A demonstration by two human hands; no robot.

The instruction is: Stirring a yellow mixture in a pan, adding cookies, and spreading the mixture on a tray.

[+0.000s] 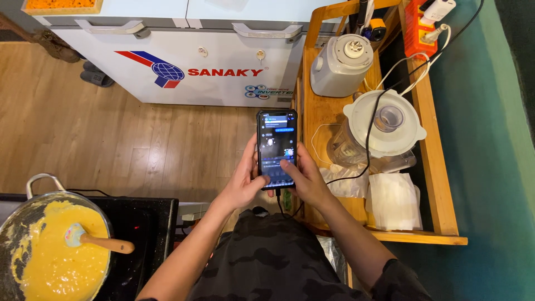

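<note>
Gripping a dark smartphone (276,147) between them, the left hand (245,181) clasps its edge from 9 o'clock and the right hand (305,178) from 3, thumb on screen, long axis running 12 to 6 beside the wooden desk (317,114).

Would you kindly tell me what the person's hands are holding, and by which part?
A smartphone, gripped at its lower half: left hand on its left edge, right hand on its right.

One phone (276,147), two blenders (341,64), one pan (33,195).
</note>
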